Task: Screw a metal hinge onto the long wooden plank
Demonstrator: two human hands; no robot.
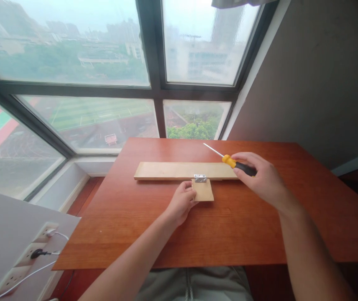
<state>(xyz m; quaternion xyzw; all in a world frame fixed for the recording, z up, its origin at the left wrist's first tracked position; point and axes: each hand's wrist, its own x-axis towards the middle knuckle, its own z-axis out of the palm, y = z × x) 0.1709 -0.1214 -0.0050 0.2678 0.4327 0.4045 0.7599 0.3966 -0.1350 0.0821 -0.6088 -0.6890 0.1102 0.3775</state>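
My left hand (183,200) grips the left edge of a small square wooden board (203,191), thumb on top and fingers underneath. A silver metal hinge (200,178) lies across the board's far edge, where it meets a long pale wooden plank (166,170). My right hand (260,175) holds a screwdriver (228,161) with a yellow and black handle. Its thin metal shaft points up and to the left, above the plank and apart from the hinge. The right end of the plank is hidden behind my right hand.
The reddish-brown wooden table (119,234) carries the plank. Large windows (103,113) stand beyond the far edge, and a grey wall (317,83) slopes at the right. Wall sockets (28,253) with plugged-in cables sit at the lower left, beside the table.
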